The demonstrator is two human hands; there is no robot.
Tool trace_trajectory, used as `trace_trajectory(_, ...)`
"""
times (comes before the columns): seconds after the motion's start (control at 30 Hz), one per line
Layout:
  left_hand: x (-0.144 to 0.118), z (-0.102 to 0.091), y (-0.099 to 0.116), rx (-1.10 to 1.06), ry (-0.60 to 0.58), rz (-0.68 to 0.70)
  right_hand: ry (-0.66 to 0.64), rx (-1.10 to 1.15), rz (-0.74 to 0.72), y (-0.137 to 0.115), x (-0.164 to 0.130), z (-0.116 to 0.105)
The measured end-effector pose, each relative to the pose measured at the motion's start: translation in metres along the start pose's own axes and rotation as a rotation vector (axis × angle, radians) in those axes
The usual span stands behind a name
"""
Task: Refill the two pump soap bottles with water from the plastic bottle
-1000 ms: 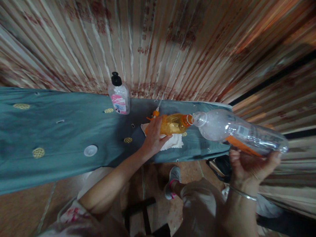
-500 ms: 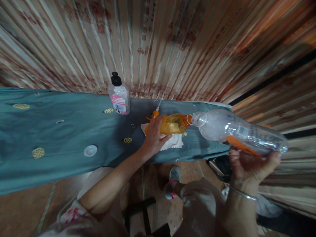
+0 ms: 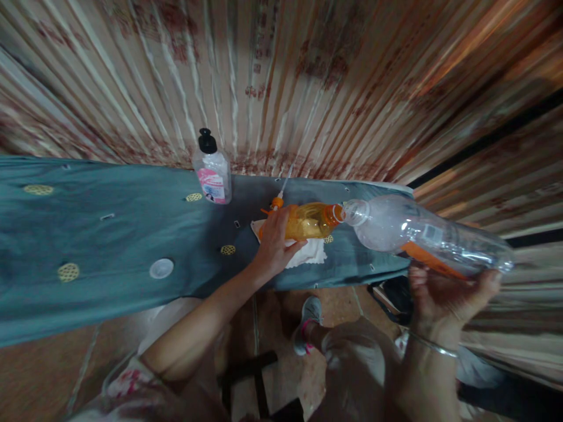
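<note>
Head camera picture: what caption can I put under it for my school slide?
Left hand steadies a small orange bottle while the right hand tips a big clear bottle mouth-to-mouth against it.

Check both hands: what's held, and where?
Left hand grips the orange bottle by its body. Right hand cradles the clear bottle under its lower body.

A teal cloth cover [image 3: 109,234] dotted with round yellow lattice patches lies over the table. The small clear plastic bottle [image 3: 308,221] holds amber-yellow liquid and has an orange neck. The large clear plastic bottle [image 3: 422,234] carries an orange label. The pump bottle [image 3: 213,173] is clear with a pink-and-white label and a black top. The crumpled cloth [image 3: 308,253] is white.
</note>
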State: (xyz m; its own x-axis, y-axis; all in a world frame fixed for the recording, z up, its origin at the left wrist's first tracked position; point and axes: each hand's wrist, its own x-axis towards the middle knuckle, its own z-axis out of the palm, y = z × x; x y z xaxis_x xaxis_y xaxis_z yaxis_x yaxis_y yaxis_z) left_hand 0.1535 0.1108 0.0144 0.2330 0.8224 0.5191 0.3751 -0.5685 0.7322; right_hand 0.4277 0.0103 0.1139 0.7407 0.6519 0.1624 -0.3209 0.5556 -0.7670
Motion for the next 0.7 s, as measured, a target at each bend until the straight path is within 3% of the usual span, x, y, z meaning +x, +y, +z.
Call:
trace_trajectory(0.33,-0.0005,-0.0015,0.0009,0.002,-0.011,-0.009,0.044,0.019,0.014,-0.0002,-0.0003,0.0005)
trace_trajectory(0.7,-0.001,0.0006,-0.0004,0.015,0.007,0.007,-0.023,0.017,-0.003,0.0006,0.0006,-0.0018)
